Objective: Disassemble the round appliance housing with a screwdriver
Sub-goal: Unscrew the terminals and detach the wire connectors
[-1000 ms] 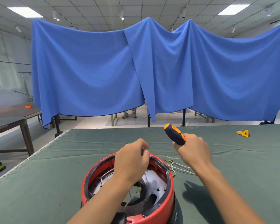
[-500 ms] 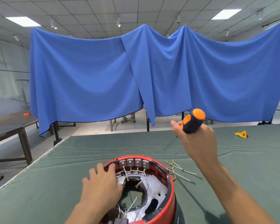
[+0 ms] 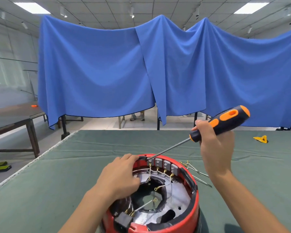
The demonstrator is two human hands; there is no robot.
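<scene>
The round red housing (image 3: 190, 216) stands open side up at the near edge of the green-covered worktop (image 3: 57, 179), about midway along that edge, its nearest part cut off by the bottom of the view. Inside it: a silvery metal plate (image 3: 176, 192) with a dark central opening, a row of four small grey terminal blocks (image 3: 165, 164) along the far inner wall, thin white wires with brass-coloured ring ends (image 3: 155, 200) running from the blocks toward the centre, and a black connector block (image 3: 123, 220) at the near-left inner wall.

The left hand (image 3: 119, 177) rests on the housing's far-left rim, fingers laid over the rim and thumb down inside; it steadies the housing without curling round any part. The right hand (image 3: 215, 147) is closed round the lower part of the black-and-orange handle of the screwdriver (image 3: 220, 123), held above the worktop to the right of the housing. The shaft slants down and left; its tip sits at the far rim, just beside the leftmost terminal block and the left fingertips.

Loose wires (image 3: 195, 172) lie on the worktop touching or just beside the housing's right side. A small yellow object (image 3: 260, 139) lies toward the far right edge, well apart. Bare green cloth extends left, right and beyond the housing to the far edge.
</scene>
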